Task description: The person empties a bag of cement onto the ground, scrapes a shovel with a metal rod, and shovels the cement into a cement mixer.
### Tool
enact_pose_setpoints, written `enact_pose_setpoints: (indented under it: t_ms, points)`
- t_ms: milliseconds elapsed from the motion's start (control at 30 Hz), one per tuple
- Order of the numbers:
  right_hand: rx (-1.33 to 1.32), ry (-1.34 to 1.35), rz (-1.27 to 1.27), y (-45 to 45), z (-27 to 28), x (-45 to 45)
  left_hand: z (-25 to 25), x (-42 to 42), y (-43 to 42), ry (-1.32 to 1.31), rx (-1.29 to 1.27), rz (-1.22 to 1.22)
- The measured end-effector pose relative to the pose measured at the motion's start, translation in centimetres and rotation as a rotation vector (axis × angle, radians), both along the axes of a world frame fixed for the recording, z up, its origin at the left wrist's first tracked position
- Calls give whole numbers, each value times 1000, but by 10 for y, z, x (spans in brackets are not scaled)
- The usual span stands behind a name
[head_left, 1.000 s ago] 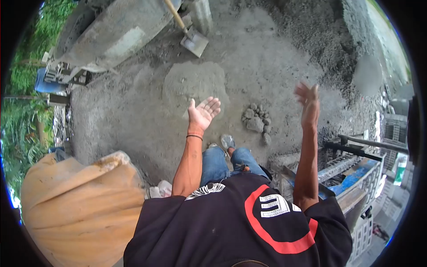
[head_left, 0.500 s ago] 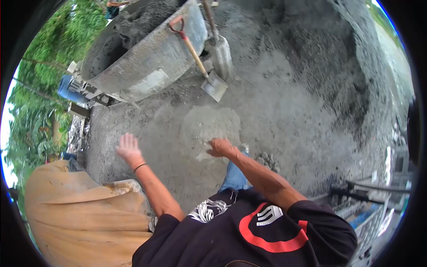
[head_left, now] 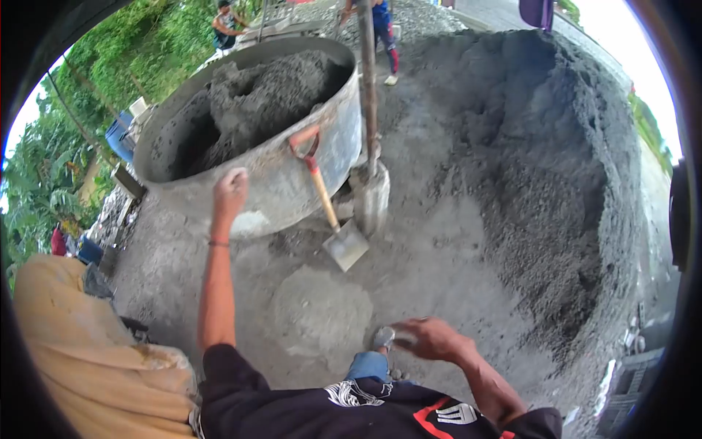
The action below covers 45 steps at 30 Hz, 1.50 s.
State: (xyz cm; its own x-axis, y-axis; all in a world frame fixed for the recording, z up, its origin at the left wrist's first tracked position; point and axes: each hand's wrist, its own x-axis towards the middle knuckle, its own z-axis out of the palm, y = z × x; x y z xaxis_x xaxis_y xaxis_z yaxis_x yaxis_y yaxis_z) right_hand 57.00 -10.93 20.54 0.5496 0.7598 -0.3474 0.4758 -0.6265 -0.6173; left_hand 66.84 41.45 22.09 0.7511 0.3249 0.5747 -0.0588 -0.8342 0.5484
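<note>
- Curls left hand (head_left: 231, 189) narrow before the tub (head_left: 274, 179); cannot tell its contents.
- Extends right hand (head_left: 431, 339) near the shoe (head_left: 383, 337); too blurred to tell grip.
- Shows red-handled shovel (head_left: 346, 245) right of left hand, against the tub.

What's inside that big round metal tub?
The tub holds a heap of grey, crumbly material, with a darker hollow on its near left side. The heap hides most of the tub's floor, so what lies beneath it can't be seen.
</note>
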Motion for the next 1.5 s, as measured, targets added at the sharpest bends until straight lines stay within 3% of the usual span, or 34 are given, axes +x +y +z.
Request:
enact_pose_setpoints:
  t_ms: [133, 233, 333, 400, 467, 533, 600, 633, 667, 700, 767, 800, 833, 867, 900, 1033, 1067, 1133, 1200, 1267, 1300, 1333, 1400, 1500]
  points:
    - [-302, -361, -576, -131, -50, 40, -60, 158, -5, 81, 105, 58]
    - [-242, -165, -939, -231, -72, 21, -103, 220, 0, 102, 177, 154]
    - [-319, -248, -1078, -280, -84, -6, -98, 235, -17, 170, 156, 252]
    - [-416, 30, -1191, -293, -80, -6, -95, 245, -29, 253, 106, 296]
    - [-396, 35, -1166, -303, -100, 12, -107, 243, -37, 185, -10, 346]
    - [-212, -130, -1012, -302, -123, 54, -94, 218, -83, 173, 114, 413]
    - [-205, -119, -842, -281, -129, 120, -111, 204, -114, -90, 56, 233]
    - [-85, -59, -856, -254, -109, 155, -102, 195, -147, -79, 54, 243]
    - [48, -166, -837, -227, -105, 186, -84, 174, -194, -72, -107, 194]
    - [157, -260, -662, -204, -96, 220, -78, 149, -238, -61, -280, 175]
    - [186, -332, -396, -138, -50, 273, -92, 127, -299, -100, -297, 148]
    - [237, -331, -222, -115, -48, 297, -73, 114, -344, -52, -534, 89]
    - [323, -446, -70, -89, -45, 314, -112, 113, -364, -160, -571, 74]
    - [433, -535, 77, -68, -44, 321, -111, 108, -391, -157, -318, 170]
    - [425, -600, 212, -52, -41, 326, -111, 104, -415, -171, -271, 200]
    - [376, -736, 554, -42, -68, 347, -136, 89, -483, -176, -722, 181]
    - [378, -705, 632, -43, -72, 348, -136, 83, -497, -191, -746, 258]
    - [37, -448, 784, -25, -75, 358, -140, 84, -505, -133, -957, 165]
    - [179, -493, 946, -43, -85, 334, -165, 60, -536, -210, -1083, 180]
    - [-152, -177, 923, -52, -83, 295, -184, 24, -558, -511, -1649, -32]
    - [-48, -183, 941, -64, -103, 290, -198, 14, -572, -548, -1645, 152]
    - [-60, -184, 990, -68, -105, 282, -215, 1, -585, -593, -1647, 187]
    - [58, -60, 839, -68, -104, 260, -246, -27, -604, -557, -1717, 464]
    - [-36, 54, 709, -68, -27, 216, -271, -60, -626, -539, -1831, 490]
